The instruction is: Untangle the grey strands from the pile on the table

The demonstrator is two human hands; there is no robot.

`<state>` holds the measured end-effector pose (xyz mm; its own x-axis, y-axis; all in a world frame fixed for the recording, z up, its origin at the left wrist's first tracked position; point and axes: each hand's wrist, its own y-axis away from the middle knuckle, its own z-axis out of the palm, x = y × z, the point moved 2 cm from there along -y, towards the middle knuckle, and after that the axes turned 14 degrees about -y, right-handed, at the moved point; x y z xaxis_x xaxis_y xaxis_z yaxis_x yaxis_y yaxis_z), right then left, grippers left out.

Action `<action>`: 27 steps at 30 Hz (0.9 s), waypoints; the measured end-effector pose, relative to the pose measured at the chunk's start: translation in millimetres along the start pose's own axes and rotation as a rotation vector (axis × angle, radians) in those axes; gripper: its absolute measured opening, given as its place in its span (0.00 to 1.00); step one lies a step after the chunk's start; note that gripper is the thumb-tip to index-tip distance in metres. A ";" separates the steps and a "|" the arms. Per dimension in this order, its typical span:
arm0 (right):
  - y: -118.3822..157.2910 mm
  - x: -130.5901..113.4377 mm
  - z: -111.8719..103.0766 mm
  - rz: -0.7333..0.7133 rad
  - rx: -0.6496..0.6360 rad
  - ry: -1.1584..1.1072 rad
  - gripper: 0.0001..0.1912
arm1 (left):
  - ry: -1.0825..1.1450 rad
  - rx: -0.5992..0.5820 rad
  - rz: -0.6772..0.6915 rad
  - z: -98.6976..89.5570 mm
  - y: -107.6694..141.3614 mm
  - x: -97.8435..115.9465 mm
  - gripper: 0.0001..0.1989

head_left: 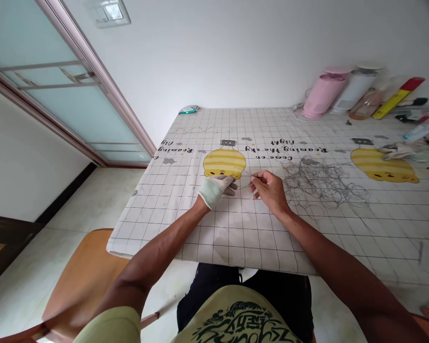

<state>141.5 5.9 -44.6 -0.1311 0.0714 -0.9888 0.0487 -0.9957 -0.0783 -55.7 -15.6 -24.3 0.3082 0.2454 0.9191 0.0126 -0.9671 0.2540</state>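
Observation:
My left hand (219, 186), in a pale glove, is above the checked tablecloth, at the lower edge of a printed yellow bear balloon. Its fingers are closed on a thin wire-like strand (243, 172). My bare right hand (269, 189) is just to the right, thumb and fingertips pinched on the same fine strand, which spans the small gap between the hands. Beside my right hand lies a loose tangle of thin dark wire-like strands (325, 183), spread in many loops on the cloth. Whether the held strand joins the tangle is too fine to tell.
Against the wall at the back right stand a pink cylinder (324, 93), a white cylinder (355, 90), a bottle (366, 104) and a yellow-red box (398, 98). A crumpled glove (402, 150) lies at right. A green-white packet (188, 109) sits at the far left corner. A wooden chair (82, 271) stands at left.

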 end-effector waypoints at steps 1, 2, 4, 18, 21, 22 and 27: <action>-0.6 0.5 -0.5 0.001 0.001 0.000 0.13 | -0.005 0.010 0.005 -1.0 -0.2 -0.1 0.13; -1.4 1.1 -0.9 0.007 -0.001 -0.011 0.13 | -0.003 0.020 0.015 -2.4 -0.7 -0.8 0.14; -3.3 2.5 -2.1 0.025 0.001 -0.061 0.13 | 0.012 0.054 0.039 -6.9 -2.7 -3.7 0.18; -82.3 -21.8 5.1 0.140 0.051 -0.154 0.09 | -0.226 0.177 0.106 1.6 -13.6 -12.0 0.17; -133.7 -21.1 23.1 0.161 0.090 -0.139 0.11 | -0.279 0.165 0.112 8.3 -13.5 -11.4 0.15; -151.2 -18.8 29.9 0.168 0.104 -0.132 0.11 | -0.300 0.169 0.108 9.2 -12.8 -10.9 0.15; -231.9 1.2 57.6 0.236 0.208 -0.065 0.13 | -0.409 0.198 0.119 11.0 -6.4 -7.6 0.14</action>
<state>73.0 233.5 -20.3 -0.2032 -0.1606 -0.9659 -0.1173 -0.9754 0.1869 -47.6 -12.0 -36.3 0.6673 0.1239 0.7344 0.1232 -0.9908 0.0552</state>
